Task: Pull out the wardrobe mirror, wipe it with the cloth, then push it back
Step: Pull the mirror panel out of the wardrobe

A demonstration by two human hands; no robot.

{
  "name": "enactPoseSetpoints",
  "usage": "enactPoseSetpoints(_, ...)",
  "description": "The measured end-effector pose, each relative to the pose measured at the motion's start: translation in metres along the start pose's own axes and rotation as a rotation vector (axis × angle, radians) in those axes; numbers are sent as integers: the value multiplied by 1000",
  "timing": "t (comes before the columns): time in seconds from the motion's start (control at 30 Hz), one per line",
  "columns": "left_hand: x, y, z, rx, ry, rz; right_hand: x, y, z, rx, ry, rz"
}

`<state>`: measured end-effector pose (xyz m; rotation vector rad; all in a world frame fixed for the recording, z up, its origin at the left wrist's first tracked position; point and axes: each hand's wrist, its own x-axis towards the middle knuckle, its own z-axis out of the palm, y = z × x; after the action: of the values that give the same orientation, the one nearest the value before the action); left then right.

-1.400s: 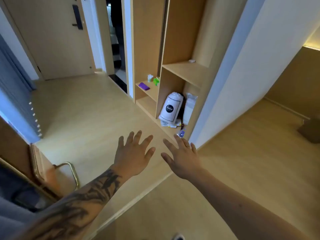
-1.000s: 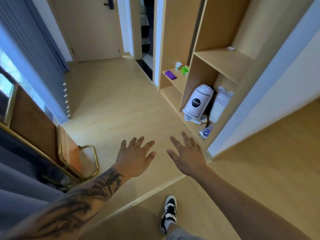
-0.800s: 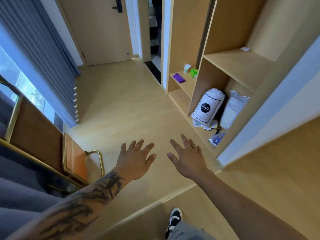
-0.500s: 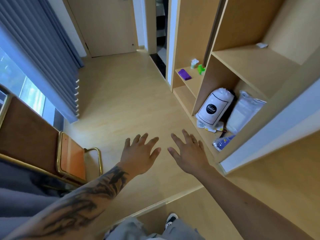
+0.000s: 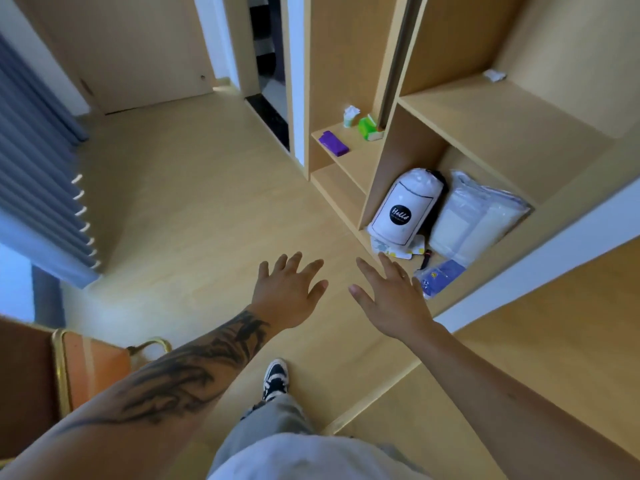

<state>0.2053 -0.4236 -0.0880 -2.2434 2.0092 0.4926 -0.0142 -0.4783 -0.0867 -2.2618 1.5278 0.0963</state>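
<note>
An open wooden wardrobe (image 5: 388, 157) stands at the right. A narrow grey vertical strip (image 5: 398, 53) runs between its two compartments; I cannot tell if it is the mirror's edge. On the low left shelf lie a folded purple cloth (image 5: 333, 143), a green pack (image 5: 370, 128) and a small white and teal item (image 5: 350, 116). My left hand (image 5: 289, 292) and my right hand (image 5: 393, 296) hover side by side over the floor, fingers spread, holding nothing, short of the wardrobe.
A white bag with a black "Hello" dot (image 5: 405, 209), a clear plastic bedding pack (image 5: 478, 216) and a blue packet (image 5: 440, 275) fill the wardrobe's bottom right compartment. An orange chair with a brass frame (image 5: 86, 368) stands at the left, by blue curtains (image 5: 38, 188). My shoe (image 5: 275, 377) is on the wooden floor.
The view has moved closer to the wardrobe and tilted down; my leg and shoe now show. Both hands stay spread and hold nothing.
</note>
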Motion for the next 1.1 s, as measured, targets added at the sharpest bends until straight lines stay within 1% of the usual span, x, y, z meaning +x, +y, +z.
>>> enactPoseSetpoints(0.2,94,-48,-54,-20,44,133,73,-41,-30,18,50,139)
enactPoseSetpoints(0.3,132,-73,-78,12,72,200,105,-63,-39,56,91,179)
enactPoseSetpoints(0.43,177,-101,-100,20,82,243,147,-79,-51,95,166,217)
enactPoseSetpoints(0.57,218,-117,-117,-7,66,266,188,-83,-64,115,197,266)
enactPoseSetpoints(0.8,298,-138,-160,-36,101,252,274,-83,-88,85,225,241)
enactPoseSetpoints(0.93,349,-146,-185,14,123,249,339,-82,-106,89,246,207)
enactPoseSetpoints(1.1,423,-157,-211,62,129,228,425,-82,-125,110,227,188)
